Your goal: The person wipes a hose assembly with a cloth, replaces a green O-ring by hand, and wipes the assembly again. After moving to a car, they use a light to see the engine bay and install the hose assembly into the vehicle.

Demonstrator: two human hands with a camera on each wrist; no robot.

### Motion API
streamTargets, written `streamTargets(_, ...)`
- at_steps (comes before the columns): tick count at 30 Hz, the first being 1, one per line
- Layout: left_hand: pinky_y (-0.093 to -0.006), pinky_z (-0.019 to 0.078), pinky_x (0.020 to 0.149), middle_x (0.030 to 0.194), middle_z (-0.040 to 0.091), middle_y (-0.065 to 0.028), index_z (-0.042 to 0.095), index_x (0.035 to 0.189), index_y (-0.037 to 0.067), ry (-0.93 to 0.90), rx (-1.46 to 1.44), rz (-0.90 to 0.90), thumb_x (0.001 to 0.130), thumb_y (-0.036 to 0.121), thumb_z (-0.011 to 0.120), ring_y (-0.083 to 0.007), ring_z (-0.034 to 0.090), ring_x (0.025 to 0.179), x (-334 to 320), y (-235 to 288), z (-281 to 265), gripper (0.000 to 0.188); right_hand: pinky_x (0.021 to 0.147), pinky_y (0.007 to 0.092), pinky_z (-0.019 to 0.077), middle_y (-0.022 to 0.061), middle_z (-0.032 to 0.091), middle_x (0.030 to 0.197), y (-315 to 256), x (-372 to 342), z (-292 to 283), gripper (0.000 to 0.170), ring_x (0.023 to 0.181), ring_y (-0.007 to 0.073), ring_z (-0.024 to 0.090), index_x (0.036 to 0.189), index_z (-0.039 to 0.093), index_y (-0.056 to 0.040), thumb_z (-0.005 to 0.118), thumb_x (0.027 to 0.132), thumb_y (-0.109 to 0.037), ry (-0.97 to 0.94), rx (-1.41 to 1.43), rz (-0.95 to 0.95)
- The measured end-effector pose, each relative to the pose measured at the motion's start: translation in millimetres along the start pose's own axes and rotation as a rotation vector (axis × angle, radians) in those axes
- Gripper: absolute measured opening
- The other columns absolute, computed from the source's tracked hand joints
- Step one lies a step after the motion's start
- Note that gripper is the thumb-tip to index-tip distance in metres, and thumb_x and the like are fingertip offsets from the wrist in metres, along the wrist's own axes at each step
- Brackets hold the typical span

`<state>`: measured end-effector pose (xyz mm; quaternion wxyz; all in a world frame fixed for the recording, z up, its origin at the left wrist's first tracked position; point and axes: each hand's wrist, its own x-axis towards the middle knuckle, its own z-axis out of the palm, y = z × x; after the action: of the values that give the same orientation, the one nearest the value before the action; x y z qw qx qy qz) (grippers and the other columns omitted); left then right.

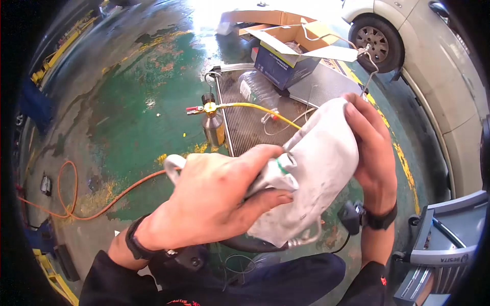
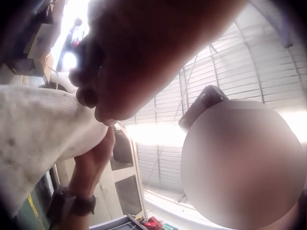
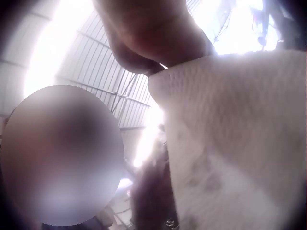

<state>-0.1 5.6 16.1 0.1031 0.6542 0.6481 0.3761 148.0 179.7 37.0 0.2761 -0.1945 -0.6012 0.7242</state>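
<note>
White, stained cloth (image 1: 326,166) sits between your hands in head view. Your left hand (image 1: 212,191) pinches pale fitting (image 1: 269,179) near its end, likely to leave green ring (image 1: 281,166) uncovered; your right hand (image 1: 375,150) grips cloth's right side, probably to steady it. Left wrist view: cloth reaches right hand, apparently supported there. Right wrist view: cloth looms close; exact finger placement, can't tell.

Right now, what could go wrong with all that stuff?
The cloth is smudged, so it might leave dirt on the fitting in the left hand. The yellow hose joins the canister, so a tug could tip it. The orange hose loops on the floor, so someone might trip.
</note>
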Motion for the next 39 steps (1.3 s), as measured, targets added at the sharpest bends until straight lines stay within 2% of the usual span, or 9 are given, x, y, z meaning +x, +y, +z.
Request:
streamTargets(12,-0.0331,0.0464,0.053,0.064,0.059,-0.0108,0.052,0.111,0.0,-0.183,-0.094,-0.004,0.07,0.034,0.075,-0.0283,0.062,0.059,-25.2,-11.9,-23.6,0.058,0.079,0.0279,0.0476,0.0101,0.06,0.098,39.9,-33.2,52.9,0.023,0.089,0.0151,0.059,0.106,0.048,0.0003,0.053,0.09,-0.016,-0.083,0.227,-0.054)
streamTargets(18,-0.0304,0.0498,0.058,0.075,0.064,-0.0119,0.048,0.119,0.001,-0.058,-0.128,-0.093,0.066,0.028,0.078,-0.0266,0.066,0.067,-31.3,-19.0,-33.7,0.066,0.081,0.0293,0.0464,0.0106,0.059,0.098,39.0,-30.6,57.2,0.051,0.091,0.0177,0.059,0.11,0.048,0.001,0.075,0.069,-0.012,-0.212,0.219,-0.094)
streamTargets(24,-0.0309,0.0486,0.061,0.074,0.065,-0.0116,0.054,0.113,0.002,0.043,-0.214,-0.018,0.064,0.01,0.07,-0.0298,0.064,0.067,-30.5,-32.9,-18.9,0.052,0.052,0.0233,0.0349,0.0069,0.06,0.07,24.8,-36.5,69.9,0.031,0.06,0.0103,0.049,0.09,0.064,0.0035,0.066,0.059,0.006,-0.516,-0.12,-0.349)
streamTargets(26,-0.0298,0.0474,0.058,0.07,0.063,-0.012,0.06,0.095,0.002,-0.079,-0.163,-0.099,0.061,0.003,0.063,-0.0297,0.063,0.065,-28.9,-32.3,-24.1,0.034,0.053,0.0241,0.0369,0.006,0.06,0.072,19.9,-42.2,57.2,0.041,0.058,0.0086,0.047,0.1,0.061,0.005,0.066,0.059,0.004,-0.457,-0.249,-0.374)
streamTargets(28,-0.0291,0.0464,0.056,0.067,0.062,-0.0116,0.06,0.082,0.002,-0.028,-0.17,-0.108,0.06,0.0,0.061,-0.0276,0.063,0.063,-31.0,-27.4,-26.6,0.022,0.045,0.0204,0.0333,0.0079,0.057,0.083,15.1,-44.8,58.3,0.065,0.05,0.0069,0.044,0.114,0.048,0.0056,0.074,0.055,0.005,-0.23,-0.356,-0.184)
streamTargets(29,-0.029,0.0463,0.056,0.067,0.062,-0.0113,0.06,0.082,0.002,-0.007,-0.129,-0.102,0.06,0.001,0.061,-0.0264,0.063,0.063,-31.8,-24.5,-30.4,0.022,0.051,0.0167,0.0355,0.0085,0.058,0.1,7.2,-43.0,62.5,0.074,0.055,0.002,0.041,0.132,0.034,0.0052,0.064,0.065,-0.003,-0.264,-0.281,0.007)
streamTargets(33,-0.0268,0.0453,0.055,0.068,0.062,-0.0088,0.059,0.082,0.003,0.126,-0.035,0.007,0.06,0.002,0.064,-0.0214,0.064,0.062,-33.2,-21.0,-31.1,0.023,0.05,0.0149,0.0351,0.0055,0.057,0.1,33.0,-26.6,51.2,0.062,0.058,-0.0007,0.044,0.134,0.034,0.0011,0.06,0.08,-0.011,-0.419,0.166,0.439)
streamTargets(38,-0.0249,0.0446,0.054,0.066,0.06,-0.0069,0.058,0.081,0.003,0.227,0.023,0.064,0.062,0.007,0.067,-0.0187,0.062,0.059,-32.7,-25.3,-32.6,0.022,0.053,0.0191,0.0426,0.0025,0.061,0.089,45.8,-30.1,59.4,0.03,0.064,0.0039,0.054,0.107,0.057,0.0028,0.067,0.079,-0.002,-0.421,-0.179,0.301)
streamTargets(39,-0.0255,0.0456,0.054,0.066,0.061,-0.0076,0.058,0.082,0.002,0.206,0.046,0.034,0.064,0.01,0.07,-0.0193,0.063,0.059,-32.6,-22.8,-34.7,0.023,0.053,0.0201,0.0434,0.0043,0.062,0.086,43.8,-29.8,59.2,0.024,0.063,0.0062,0.055,0.1,0.06,0.002,0.067,0.078,-0.002,-0.315,-0.411,0.084)
